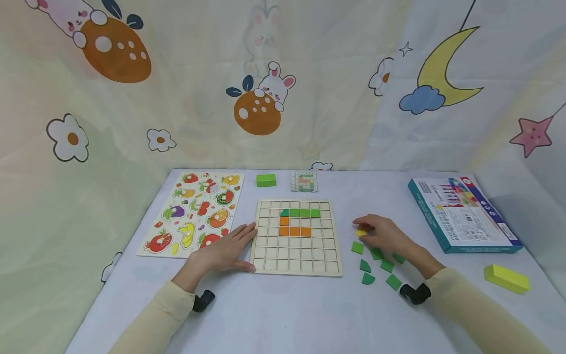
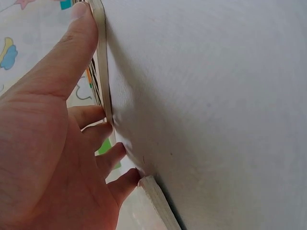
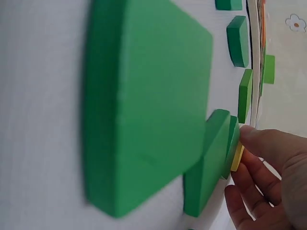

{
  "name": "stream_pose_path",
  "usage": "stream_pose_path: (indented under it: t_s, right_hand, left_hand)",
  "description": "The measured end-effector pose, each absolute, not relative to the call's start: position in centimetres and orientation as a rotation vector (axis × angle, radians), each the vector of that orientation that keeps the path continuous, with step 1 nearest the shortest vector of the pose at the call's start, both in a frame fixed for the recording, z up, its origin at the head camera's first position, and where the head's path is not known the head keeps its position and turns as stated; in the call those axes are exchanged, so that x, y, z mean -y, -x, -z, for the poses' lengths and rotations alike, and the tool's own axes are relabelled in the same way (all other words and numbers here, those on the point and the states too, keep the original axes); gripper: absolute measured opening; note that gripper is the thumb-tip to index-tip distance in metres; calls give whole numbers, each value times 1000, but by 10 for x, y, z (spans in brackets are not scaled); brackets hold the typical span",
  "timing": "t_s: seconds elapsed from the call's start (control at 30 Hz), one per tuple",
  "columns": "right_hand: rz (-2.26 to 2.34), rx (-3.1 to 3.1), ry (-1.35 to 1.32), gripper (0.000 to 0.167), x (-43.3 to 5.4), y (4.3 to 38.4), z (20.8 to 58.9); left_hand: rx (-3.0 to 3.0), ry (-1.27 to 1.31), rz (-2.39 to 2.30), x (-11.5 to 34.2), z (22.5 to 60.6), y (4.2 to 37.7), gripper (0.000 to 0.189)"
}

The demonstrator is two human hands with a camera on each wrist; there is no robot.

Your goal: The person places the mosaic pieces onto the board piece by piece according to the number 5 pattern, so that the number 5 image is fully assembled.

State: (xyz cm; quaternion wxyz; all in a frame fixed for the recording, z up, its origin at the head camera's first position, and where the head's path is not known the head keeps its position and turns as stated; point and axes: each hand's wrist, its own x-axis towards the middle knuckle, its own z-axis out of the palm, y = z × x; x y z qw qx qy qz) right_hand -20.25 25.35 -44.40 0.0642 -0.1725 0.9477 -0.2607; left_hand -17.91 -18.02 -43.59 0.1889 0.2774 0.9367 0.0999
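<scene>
A wooden grid board (image 1: 295,255) lies mid-table, with green and orange tiles (image 1: 295,231) set in its upper squares. My left hand (image 1: 225,250) rests against the board's left edge, its fingers spread; in the left wrist view the thumb and fingertips touch the board's rim (image 2: 102,57). To the right of the board, my right hand (image 1: 383,233) pinches a yellow tile (image 3: 237,155) between thumb and fingers. Loose green tiles (image 1: 393,281), some square and some with a curved side, lie below and beneath that hand. One large green tile (image 3: 158,105) fills much of the right wrist view.
A fruit picture board (image 1: 194,196) lies at the left. Behind the grid board are a green block (image 1: 266,180) and a small pattern card (image 1: 304,181). At the right sit a flat box (image 1: 468,216) and a yellow block (image 1: 506,279).
</scene>
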Motion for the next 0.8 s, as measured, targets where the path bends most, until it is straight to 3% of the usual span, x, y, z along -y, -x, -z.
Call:
stream_pose_path:
  t_s: [0.57,0.8]
  right_hand:
    - [774,-2854,467,51,-257,203,440]
    - [780,-2856,530,46,-257,205,445]
  left_hand:
    - [-2636,-800,-264,180,435,179,102]
    - [-2632,-785,-276,180,435,179,103]
